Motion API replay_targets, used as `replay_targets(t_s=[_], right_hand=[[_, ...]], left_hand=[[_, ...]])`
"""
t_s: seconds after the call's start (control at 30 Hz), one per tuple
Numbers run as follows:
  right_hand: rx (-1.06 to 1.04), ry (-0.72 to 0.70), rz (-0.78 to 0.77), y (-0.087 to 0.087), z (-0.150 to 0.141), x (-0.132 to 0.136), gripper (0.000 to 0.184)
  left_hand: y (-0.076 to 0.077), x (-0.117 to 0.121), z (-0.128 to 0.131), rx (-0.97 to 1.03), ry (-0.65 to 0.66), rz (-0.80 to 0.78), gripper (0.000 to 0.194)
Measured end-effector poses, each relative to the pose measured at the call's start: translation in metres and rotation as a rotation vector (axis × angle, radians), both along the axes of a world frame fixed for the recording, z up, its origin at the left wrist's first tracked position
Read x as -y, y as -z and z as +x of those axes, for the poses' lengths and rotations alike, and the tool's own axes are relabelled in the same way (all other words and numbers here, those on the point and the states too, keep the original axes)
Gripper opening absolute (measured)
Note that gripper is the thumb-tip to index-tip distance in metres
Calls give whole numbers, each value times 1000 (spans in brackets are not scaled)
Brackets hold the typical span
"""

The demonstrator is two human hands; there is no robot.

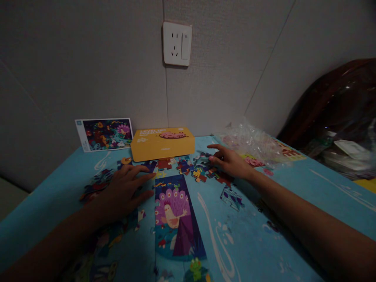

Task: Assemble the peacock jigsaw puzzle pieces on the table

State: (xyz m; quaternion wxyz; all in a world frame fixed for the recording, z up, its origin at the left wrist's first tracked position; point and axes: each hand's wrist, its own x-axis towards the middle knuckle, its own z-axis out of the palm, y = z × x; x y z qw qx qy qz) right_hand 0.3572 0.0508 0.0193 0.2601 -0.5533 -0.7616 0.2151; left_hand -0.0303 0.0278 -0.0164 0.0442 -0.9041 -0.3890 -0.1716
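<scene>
A joined strip of jigsaw puzzle (pixel 173 219) lies in front of me, with a pink-feathered peacock at its middle and a frog lower down. My left hand (pixel 125 188) rests just left of the strip's upper part, palm down, fingers spread, holding nothing that I can see. Loose puzzle pieces (pixel 98 182) lie beyond and partly under it. My right hand (pixel 230 161) hovers at a pile of loose pieces (pixel 201 172), index finger stretched out and apart from the thumb, the other fingers curled. No piece shows in its grip. One patterned piece (pixel 232 197) lies below that wrist.
A yellow puzzle box (pixel 163 145) stands at the back against the wall, beside a picture card (pixel 107 135) leaning there. Crumpled clear plastic (pixel 252 141) covers printed sheets at the back right. The table has a blue cloth (pixel 264 196). A wall socket (pixel 177 44) is above.
</scene>
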Motion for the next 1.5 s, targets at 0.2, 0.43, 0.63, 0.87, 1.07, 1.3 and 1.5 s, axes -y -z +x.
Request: replay_targets(t_s=[0.2,0.43,0.63,0.87,1.07,1.3,1.5], right_hand=[[213,12,90,7,-3,-1,53],[295,35,88,8,-1,-4,50],[276,169,88,4,3,-6,51],[239,410,172,-9,9,-6,24],[301,441,184,-6,13,-7,26],[377,131,71,-9,12,-2,28],[391,61,43,-15,13,0,20]], left_hand=[[-1,2,1,2,1,-2,45],[-2,2,1,13,-19,-35,45],[-3,2,2,0,-4,-35,44],[-3,3,2,8,6,-13,42],[-3,2,2,2,7,-7,44],[-3,2,1,20,9,-8,43],[-4,2,1,-10,4,-20,45]])
